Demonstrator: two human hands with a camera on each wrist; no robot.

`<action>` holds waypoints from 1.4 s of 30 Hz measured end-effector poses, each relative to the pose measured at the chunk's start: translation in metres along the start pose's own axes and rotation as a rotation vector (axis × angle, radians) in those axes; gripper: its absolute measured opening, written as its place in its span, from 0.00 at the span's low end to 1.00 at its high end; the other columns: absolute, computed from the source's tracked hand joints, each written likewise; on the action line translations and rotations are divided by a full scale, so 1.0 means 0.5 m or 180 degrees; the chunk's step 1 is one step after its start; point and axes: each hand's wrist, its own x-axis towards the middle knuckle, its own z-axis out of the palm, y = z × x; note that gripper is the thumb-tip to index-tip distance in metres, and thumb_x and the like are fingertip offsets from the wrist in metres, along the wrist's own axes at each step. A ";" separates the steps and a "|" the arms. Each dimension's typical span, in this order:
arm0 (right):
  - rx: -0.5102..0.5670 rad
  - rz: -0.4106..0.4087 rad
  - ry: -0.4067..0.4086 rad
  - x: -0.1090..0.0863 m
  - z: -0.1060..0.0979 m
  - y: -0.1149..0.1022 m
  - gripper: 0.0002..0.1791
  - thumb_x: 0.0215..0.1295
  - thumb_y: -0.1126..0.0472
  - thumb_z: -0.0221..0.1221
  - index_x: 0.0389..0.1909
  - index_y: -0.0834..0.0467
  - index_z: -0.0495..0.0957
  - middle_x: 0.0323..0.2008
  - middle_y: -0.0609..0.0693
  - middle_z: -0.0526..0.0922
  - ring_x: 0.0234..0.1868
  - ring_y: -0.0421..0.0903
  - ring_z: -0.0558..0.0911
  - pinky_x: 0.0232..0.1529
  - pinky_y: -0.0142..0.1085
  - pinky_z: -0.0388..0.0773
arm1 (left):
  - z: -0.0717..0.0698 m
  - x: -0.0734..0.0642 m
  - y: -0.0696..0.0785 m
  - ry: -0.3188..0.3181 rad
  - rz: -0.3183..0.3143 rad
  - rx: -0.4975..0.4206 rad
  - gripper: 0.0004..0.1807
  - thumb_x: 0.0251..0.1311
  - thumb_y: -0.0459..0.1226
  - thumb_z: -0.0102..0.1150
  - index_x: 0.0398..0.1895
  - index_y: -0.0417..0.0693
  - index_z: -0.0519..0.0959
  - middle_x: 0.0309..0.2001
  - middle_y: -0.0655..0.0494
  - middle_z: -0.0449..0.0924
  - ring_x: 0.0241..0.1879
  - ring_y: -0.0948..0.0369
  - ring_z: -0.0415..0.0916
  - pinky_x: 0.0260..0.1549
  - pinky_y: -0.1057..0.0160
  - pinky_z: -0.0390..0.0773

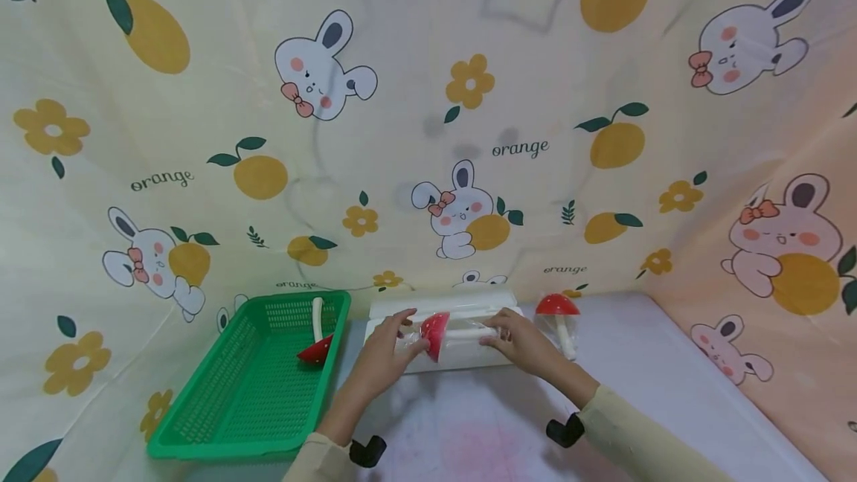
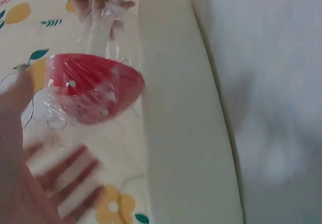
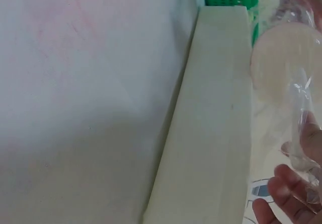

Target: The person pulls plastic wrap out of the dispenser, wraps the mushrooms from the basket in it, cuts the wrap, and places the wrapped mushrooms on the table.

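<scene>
A toy mushroom [image 1: 435, 335] with a white-dotted red cap and white stem lies sideways in clear plastic film, above a long white box [image 1: 462, 364]. My right hand [image 1: 514, 341] pinches the film-covered stem end. At the cap side is my left hand [image 1: 388, 348]; its thumb and fingers are spread apart around the loose film. In the left wrist view those fingers [image 2: 70, 178] are blurred and the red cap [image 2: 95, 88] sits beyond them. The right wrist view shows the cap's pale flat underside [image 3: 284, 65] through the film.
A green basket [image 1: 254, 393] stands at the left, holding another red-and-white mushroom [image 1: 318, 322] against its right wall. To the right of the box, a film-wrapped mushroom [image 1: 557, 311] leans near the patterned backdrop [image 1: 402, 132]. The white tabletop [image 1: 469, 437] extends in front.
</scene>
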 end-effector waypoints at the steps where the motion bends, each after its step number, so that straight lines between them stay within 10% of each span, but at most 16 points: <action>1: 0.0023 -0.0018 0.0018 0.002 -0.001 0.002 0.21 0.69 0.51 0.72 0.59 0.56 0.87 0.45 0.45 0.82 0.41 0.43 0.77 0.38 0.31 0.81 | -0.004 0.000 -0.001 -0.0035 0.0130 -0.0030 0.41 0.68 0.56 0.70 0.80 0.64 0.66 0.71 0.53 0.75 0.68 0.50 0.74 0.59 0.40 0.83; 7: 0.0200 -0.0042 0.0105 0.008 -0.003 0.007 0.22 0.68 0.56 0.73 0.61 0.58 0.85 0.43 0.47 0.84 0.39 0.43 0.77 0.37 0.32 0.80 | -0.001 0.014 -0.013 -0.0255 0.0657 -0.0014 0.47 0.64 0.40 0.77 0.82 0.66 0.62 0.80 0.55 0.65 0.80 0.48 0.60 0.71 0.35 0.70; 20: 0.0289 0.0021 0.0187 -0.005 0.009 0.003 0.28 0.64 0.48 0.77 0.61 0.55 0.82 0.51 0.48 0.83 0.45 0.45 0.80 0.44 0.35 0.87 | 0.032 0.053 -0.023 -0.0282 0.0415 -0.0262 0.42 0.68 0.43 0.74 0.81 0.64 0.62 0.77 0.49 0.71 0.76 0.43 0.67 0.69 0.32 0.71; 25: 0.0192 -0.0057 0.0248 -0.001 0.004 0.001 0.25 0.63 0.59 0.78 0.60 0.55 0.83 0.51 0.48 0.82 0.44 0.44 0.81 0.44 0.32 0.86 | 0.033 0.062 -0.025 -0.0370 0.0368 -0.0318 0.44 0.68 0.44 0.74 0.81 0.66 0.59 0.78 0.49 0.68 0.77 0.41 0.65 0.67 0.29 0.71; 42: 0.0238 -0.0103 0.0612 0.023 -0.042 -0.040 0.17 0.66 0.60 0.76 0.54 0.54 0.87 0.44 0.47 0.88 0.40 0.43 0.85 0.45 0.34 0.87 | 0.025 0.066 0.016 0.0424 0.0224 -0.0476 0.44 0.61 0.44 0.80 0.78 0.61 0.67 0.75 0.48 0.74 0.74 0.41 0.71 0.63 0.30 0.75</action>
